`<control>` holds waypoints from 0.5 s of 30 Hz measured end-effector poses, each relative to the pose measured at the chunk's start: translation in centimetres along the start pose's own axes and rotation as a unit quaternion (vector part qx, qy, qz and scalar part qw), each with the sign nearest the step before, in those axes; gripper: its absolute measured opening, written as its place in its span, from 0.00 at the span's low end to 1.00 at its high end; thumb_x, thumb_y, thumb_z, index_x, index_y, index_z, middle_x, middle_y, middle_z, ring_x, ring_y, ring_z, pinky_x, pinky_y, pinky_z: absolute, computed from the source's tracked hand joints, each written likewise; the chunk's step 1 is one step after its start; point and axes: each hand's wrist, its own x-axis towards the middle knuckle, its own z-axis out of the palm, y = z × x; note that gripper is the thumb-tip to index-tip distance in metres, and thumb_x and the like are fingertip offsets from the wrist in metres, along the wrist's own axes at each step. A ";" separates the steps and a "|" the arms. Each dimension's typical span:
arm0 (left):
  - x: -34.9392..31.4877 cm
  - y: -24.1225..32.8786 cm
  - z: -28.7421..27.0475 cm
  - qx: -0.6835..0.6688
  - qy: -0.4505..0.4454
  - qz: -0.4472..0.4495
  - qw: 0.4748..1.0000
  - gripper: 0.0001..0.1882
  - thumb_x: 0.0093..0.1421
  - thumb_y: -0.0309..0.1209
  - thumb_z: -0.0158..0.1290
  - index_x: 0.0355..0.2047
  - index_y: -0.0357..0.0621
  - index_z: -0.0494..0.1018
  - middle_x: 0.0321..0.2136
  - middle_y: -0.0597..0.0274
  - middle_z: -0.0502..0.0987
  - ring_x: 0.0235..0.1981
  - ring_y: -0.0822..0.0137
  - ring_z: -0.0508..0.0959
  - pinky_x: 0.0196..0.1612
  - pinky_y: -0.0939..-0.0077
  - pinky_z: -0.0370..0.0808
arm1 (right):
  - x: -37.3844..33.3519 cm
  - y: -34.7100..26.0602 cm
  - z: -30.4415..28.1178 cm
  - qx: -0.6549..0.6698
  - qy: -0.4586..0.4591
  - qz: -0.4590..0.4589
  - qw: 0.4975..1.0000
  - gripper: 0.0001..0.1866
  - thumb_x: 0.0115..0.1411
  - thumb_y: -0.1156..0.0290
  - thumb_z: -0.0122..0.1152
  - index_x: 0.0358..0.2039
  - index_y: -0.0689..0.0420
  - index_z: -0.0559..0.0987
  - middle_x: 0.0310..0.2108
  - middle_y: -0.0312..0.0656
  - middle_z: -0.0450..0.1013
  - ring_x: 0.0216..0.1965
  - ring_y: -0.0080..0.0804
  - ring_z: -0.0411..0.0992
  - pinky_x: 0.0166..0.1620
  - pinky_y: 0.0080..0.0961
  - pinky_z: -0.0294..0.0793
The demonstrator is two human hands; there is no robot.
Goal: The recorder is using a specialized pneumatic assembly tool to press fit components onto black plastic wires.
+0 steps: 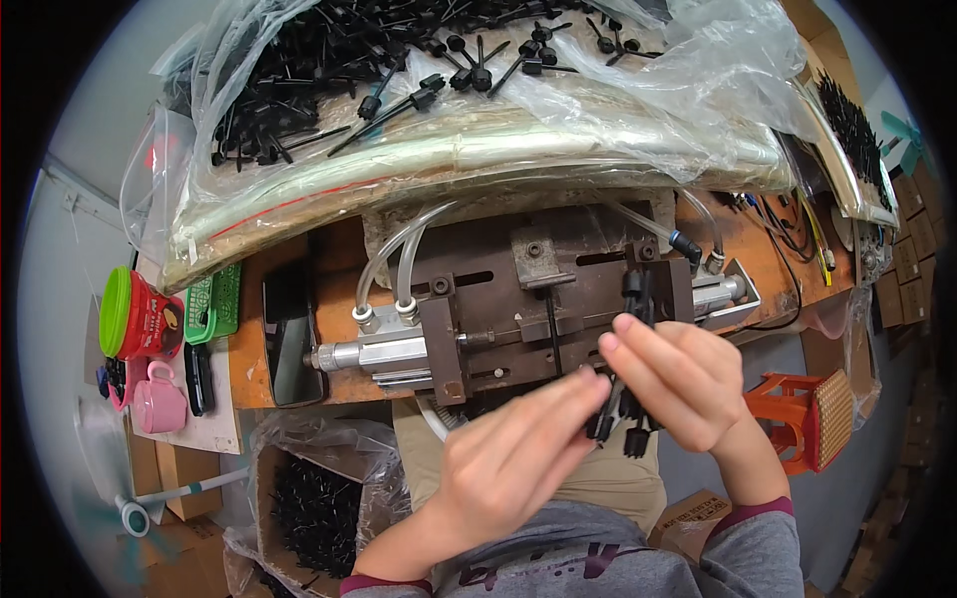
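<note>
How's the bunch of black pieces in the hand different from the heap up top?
The bunch is small; the heap is much bigger. The bunch's pieces mostly line up; the heap's point everywhere. The right hand holds the bunch; the heap lies on plastic sheeting. Both are black with knobby ends.

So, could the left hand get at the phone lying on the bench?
Probably yes: the phone lies mostly uncovered, though the left hand is at the black parts and must clear the metal cylinder.
</note>
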 end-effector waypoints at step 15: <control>-1.6 -2.8 2.3 0.140 -0.023 0.010 0.990 0.16 0.44 0.19 0.63 0.37 0.38 0.81 0.51 0.51 0.80 0.41 0.55 0.84 0.45 0.65 0.82 | -1.5 -0.4 -0.3 0.092 0.088 0.200 0.972 0.15 0.48 0.81 0.74 0.39 0.61 0.84 0.40 0.48 0.80 0.34 0.36 0.79 0.32 0.25 0.75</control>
